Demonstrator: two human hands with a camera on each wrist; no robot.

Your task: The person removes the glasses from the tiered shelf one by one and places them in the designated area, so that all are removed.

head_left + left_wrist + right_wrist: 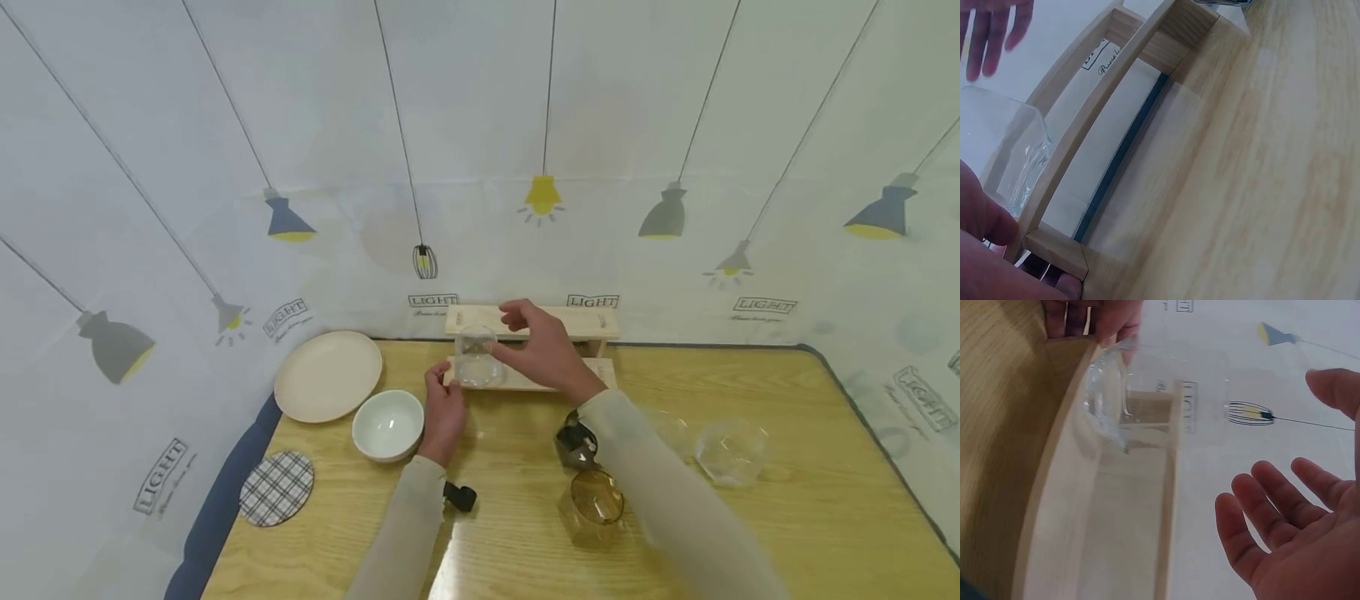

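A clear drinking glass (pixel 476 358) (pixel 1010 150) (pixel 1113 394) stands on the lower board of a small two-tier wooden shelf (pixel 592 323) (pixel 1166 44) (pixel 1054 506) at the back of the table. My right hand (pixel 536 340) (pixel 1285 531) hovers just right of the glass with its fingers spread, holding nothing. My left hand (pixel 442 408) (pixel 985 237) grips the left end of the lower board beside the glass, thumb on top and fingers underneath. Its fingertips (pixel 1094 319) lie close to the glass.
Left of the shelf are a cream plate (pixel 327 375), a white bowl (pixel 388 423) and a plaid coaster (pixel 277 487). An amber glass cup (pixel 594 502) and a clear glass bowl (pixel 732 452) stand right of centre on the wooden table (pixel 787 533).
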